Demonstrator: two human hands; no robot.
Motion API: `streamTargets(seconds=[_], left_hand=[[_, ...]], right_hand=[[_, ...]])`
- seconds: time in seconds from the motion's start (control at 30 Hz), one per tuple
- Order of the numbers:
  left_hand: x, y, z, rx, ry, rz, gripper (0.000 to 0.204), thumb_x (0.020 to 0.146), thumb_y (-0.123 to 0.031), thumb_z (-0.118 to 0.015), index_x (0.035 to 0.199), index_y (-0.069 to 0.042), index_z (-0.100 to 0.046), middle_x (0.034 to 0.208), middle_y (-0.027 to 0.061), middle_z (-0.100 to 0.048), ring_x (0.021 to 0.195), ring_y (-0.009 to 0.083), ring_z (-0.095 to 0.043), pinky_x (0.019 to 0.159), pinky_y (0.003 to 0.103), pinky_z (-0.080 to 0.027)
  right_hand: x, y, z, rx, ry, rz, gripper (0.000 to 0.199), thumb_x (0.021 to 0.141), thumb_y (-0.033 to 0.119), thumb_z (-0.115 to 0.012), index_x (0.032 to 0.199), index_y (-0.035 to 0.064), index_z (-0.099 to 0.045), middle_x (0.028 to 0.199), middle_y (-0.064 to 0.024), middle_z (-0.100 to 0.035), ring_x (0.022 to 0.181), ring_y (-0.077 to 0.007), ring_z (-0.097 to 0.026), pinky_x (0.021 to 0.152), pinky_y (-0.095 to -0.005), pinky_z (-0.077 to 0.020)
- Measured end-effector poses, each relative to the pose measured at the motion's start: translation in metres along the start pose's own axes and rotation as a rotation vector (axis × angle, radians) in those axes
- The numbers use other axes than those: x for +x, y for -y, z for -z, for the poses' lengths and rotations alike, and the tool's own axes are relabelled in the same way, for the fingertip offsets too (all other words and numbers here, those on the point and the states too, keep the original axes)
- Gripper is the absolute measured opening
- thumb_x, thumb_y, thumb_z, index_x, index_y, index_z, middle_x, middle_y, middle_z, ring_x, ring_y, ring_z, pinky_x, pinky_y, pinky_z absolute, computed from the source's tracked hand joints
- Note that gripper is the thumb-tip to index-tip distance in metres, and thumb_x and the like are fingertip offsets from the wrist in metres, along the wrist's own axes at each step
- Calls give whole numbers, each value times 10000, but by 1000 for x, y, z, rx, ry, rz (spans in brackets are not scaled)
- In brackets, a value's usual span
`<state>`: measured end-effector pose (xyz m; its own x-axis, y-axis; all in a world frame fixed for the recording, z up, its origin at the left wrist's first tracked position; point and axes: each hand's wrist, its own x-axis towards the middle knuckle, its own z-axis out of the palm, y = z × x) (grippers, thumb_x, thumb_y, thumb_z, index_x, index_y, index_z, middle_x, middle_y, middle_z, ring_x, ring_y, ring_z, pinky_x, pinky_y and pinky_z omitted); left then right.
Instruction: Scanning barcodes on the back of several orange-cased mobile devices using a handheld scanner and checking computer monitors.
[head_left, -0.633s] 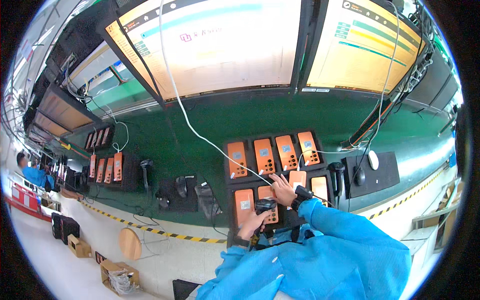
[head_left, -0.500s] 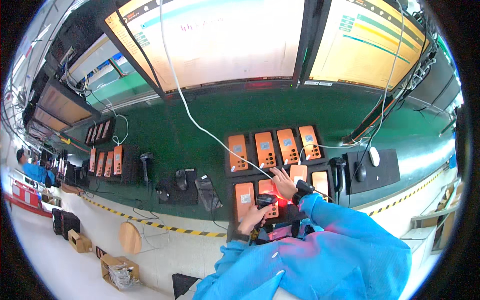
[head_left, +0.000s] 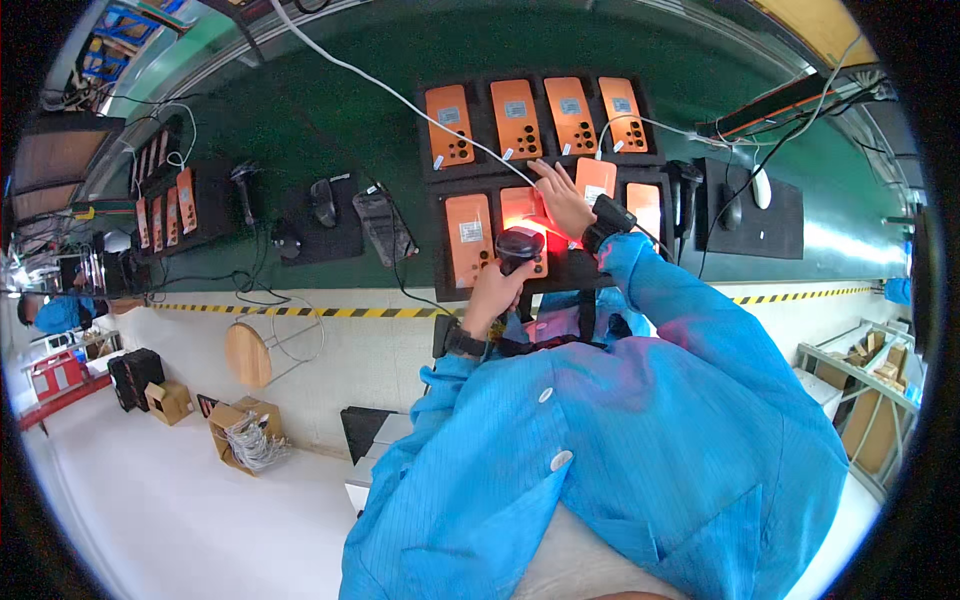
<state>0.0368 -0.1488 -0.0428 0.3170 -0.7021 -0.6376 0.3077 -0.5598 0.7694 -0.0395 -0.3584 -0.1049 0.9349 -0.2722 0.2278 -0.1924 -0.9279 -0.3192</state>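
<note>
My left hand (head_left: 490,296) is wrapped round a black handheld barcode scanner (head_left: 520,243). Its red light falls on an orange phone (head_left: 518,203), second from the left in the front black foam tray (head_left: 582,268). Part of that phone lies behind the scanner. My right hand (head_left: 565,205) is open, fingers spread, beside the lit phone's upper right edge; whether it touches is unclear. Right of those fingers, another orange phone (head_left: 595,180) with a white label sits raised, a white cable at its top. Another white cable (head_left: 430,118) ends by my right fingertips.
Several orange phones (head_left: 570,118) fill a back tray. To the right stand another scanner (head_left: 685,195) and a mouse (head_left: 732,212) on a dark mat. Further left are a dark pouch-like object (head_left: 385,225), a mouse (head_left: 323,202) and a stool (head_left: 247,355). Cables cross the green table (head_left: 330,110).
The view has tilted down, so the trays appear higher and the large screens have mostly left the picture. Both hands keep nearly the same places over the phones.
</note>
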Motion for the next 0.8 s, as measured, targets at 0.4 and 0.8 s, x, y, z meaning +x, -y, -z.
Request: streamTargets(seconds=[0.4, 0.8], left_hand=[[-19, -21, 8, -93, -35, 56, 319, 855, -359, -652, 782, -63, -558, 577, -10, -522, 450, 96, -506, 398, 255, -399], [-9, -35, 15, -266, 38, 156, 316, 866, -353, -650, 807, -52, -576, 641, 13, -554, 483, 100, -512, 416, 261, -390]], right_hand=[[0, 5, -4, 13, 17, -48, 272, 803, 80, -560, 1032, -18, -451, 1404, -181, -380, 1360, -314, -311, 1128, -451, -244], [2, 13, 9, 158, 3, -76, 537, 681, 199, -785, 1022, -7, -426, 1374, -230, -367, 1316, -390, -330, 1096, -462, -298]])
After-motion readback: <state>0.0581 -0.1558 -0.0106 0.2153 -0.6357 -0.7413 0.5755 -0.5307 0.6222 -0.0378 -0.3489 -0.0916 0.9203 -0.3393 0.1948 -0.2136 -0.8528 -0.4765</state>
